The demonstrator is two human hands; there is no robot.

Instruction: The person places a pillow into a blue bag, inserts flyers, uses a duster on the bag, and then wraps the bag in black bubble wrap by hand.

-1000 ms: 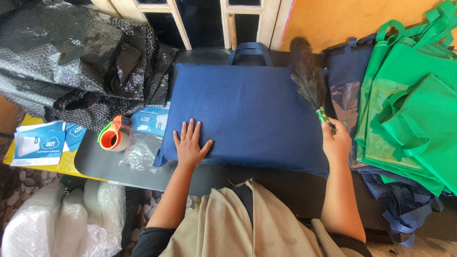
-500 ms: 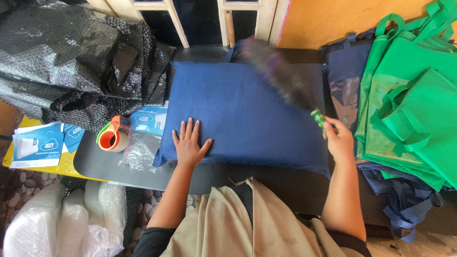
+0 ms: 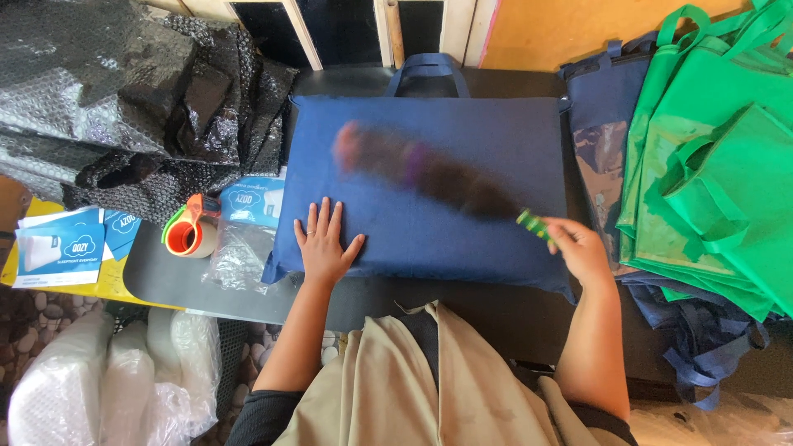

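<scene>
The brush head (image 3: 429,173) is smeared by motion blur across the blue bag (image 3: 496,132), so its bristles cannot be made out; the handle is mostly covered by the right hand (image 3: 581,248), only a green end being seen; the green bags (image 3: 710,165) are cut off at the right edge; the black bubble wrap (image 3: 99,99) is probably cropped at the left.

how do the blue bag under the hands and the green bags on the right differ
The blue bag lies flat and alone in the middle of the table, pinned by the left hand; the green bags sit heaped at the right edge, untouched. The blue one looks padded and smooth, the green ones thin and creased. Both have matching loop handles.
</scene>
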